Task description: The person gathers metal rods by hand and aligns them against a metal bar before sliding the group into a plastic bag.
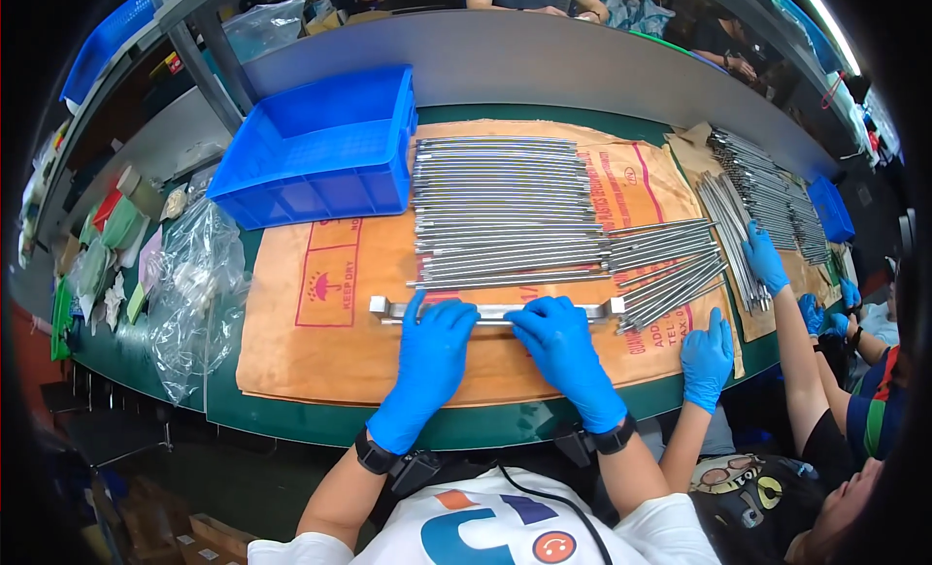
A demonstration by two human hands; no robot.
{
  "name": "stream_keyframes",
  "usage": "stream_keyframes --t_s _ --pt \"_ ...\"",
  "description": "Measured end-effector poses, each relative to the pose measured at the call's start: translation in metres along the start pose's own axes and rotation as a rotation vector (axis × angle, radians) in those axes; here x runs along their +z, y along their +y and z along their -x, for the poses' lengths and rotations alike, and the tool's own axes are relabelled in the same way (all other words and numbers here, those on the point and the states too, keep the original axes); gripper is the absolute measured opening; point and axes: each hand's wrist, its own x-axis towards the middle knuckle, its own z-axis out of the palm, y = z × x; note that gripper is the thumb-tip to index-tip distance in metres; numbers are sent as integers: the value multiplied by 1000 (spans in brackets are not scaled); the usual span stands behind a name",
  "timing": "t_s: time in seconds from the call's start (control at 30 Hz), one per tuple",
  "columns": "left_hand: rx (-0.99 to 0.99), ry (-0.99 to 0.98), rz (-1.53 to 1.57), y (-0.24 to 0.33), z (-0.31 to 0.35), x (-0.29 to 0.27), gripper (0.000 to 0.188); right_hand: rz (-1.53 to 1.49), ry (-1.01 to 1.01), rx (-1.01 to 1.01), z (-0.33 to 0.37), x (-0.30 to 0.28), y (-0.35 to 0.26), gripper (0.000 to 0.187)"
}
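Note:
A long silvery metal bar with a raised block at each end [495,314] lies crosswise in front of me; it looks like a fixture. My left hand [434,351], in a blue glove, grips its left part, the index finger pointing up past it. Near the bar's middle, my gloved right hand [566,347] has its fingers curled over it. Whether a thin rod sits under my fingers is hidden. Just beyond the bar, many slim metal rods [505,191] lie side by side in a flat row. More rods [670,264] fan out to the right, close to the bar's right end.
Brown printed paper sheets [291,356] cover the green table [388,424]. A blue plastic bin [320,191] stands at the back left, beside clear plastic bags [199,293]. On the right, a co-worker's gloved hands [707,359] are near another rod pile [733,240]. A grey partition [544,65] runs behind.

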Motion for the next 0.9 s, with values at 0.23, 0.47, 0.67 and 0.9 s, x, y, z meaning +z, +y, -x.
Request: stream_keyframes --t_s 0.23,0.47,0.67,0.9 --pt "16 -63 53 -3 13 2 19 2 -68 12 -26 -5 28 14" --pt "-57 -129 189 1 3 -7 19 244 -247 70 -43 -21 46 12" --pt "-75 2 188 7 -18 6 22 284 -149 40 -40 -5 57 15" --pt "18 104 -30 5 -25 13 24 92 27 33 -13 -20 11 14"
